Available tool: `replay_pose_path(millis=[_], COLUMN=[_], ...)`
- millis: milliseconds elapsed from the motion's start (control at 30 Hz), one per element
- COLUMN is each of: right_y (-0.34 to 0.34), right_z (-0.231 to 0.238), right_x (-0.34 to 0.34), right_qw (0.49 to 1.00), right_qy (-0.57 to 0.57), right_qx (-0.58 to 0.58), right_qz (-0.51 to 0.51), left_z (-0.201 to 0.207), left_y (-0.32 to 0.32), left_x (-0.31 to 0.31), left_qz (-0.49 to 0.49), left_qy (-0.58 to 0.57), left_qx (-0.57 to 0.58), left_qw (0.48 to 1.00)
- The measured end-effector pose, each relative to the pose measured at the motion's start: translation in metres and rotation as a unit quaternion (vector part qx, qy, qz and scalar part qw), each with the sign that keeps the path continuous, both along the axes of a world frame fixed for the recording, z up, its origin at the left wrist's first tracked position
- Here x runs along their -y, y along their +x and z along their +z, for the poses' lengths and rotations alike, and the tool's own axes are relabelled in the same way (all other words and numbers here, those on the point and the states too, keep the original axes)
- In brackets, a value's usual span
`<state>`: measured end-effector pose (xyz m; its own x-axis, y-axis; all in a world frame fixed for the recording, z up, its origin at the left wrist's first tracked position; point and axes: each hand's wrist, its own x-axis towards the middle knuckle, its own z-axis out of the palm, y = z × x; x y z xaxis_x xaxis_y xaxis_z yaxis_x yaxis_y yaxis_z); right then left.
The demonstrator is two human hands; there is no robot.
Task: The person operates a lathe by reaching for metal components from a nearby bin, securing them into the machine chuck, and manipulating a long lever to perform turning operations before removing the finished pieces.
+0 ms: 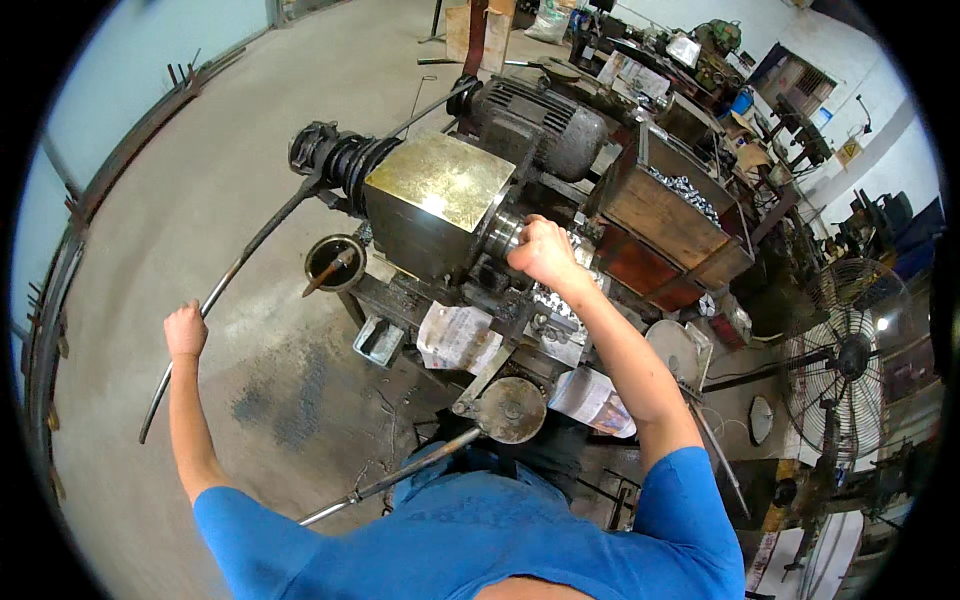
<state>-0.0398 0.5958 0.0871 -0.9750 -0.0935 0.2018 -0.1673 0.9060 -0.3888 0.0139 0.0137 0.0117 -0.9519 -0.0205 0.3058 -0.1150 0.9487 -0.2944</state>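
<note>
My left hand [185, 331] is wrapped round a long metal lever [243, 260], which slants up to the pulley end [345, 160] of a lathe. At the front of the lathe's chuck [503, 232], my right hand [545, 252] has its fingers curled together. Whatever those fingers hold is hidden behind the hand. Between the two arms stands the boxy headstock [440, 180] with a worn, brassy top. Metal chips lie on the slide [558, 325] below my right hand. Nearer my body is a round metal disc [512, 410] beside a long rod [400, 470].
An electric motor [540, 125] sits behind the headstock. To the right, a wooden crate [660, 215] holds many small metal parts. A bowl [335, 240] with a brush stands left of the machine. Papers [458, 338] lie in front; a caged fan [850, 355] stands far right.
</note>
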Motion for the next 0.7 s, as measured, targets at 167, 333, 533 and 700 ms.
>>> replay_pose_path(millis=[167,333,533,700], right_y=[0.022,0.080,0.196,0.293], right_z=[0.012,0.027,0.027,-0.014], right_x=[-0.008,-0.053,-0.143,-0.237], right_qw=[0.998,0.979,0.992,0.964], right_qy=[0.001,-0.054,-0.027,-0.002], right_qx=[-0.053,-0.184,-0.096,-0.042], right_qz=[0.035,0.072,-0.079,-0.262], left_z=[-0.015,-0.083,-0.188,-0.178], left_y=[-0.004,0.000,-0.023,-0.058], left_x=[-0.012,-0.133,-0.243,-0.231], left_qz=[-0.065,-0.106,-0.115,-0.254], left_qy=[0.118,0.461,0.248,-0.009], left_qx=[-0.106,-0.202,0.264,0.290], left_qw=[0.985,0.858,0.925,0.923])
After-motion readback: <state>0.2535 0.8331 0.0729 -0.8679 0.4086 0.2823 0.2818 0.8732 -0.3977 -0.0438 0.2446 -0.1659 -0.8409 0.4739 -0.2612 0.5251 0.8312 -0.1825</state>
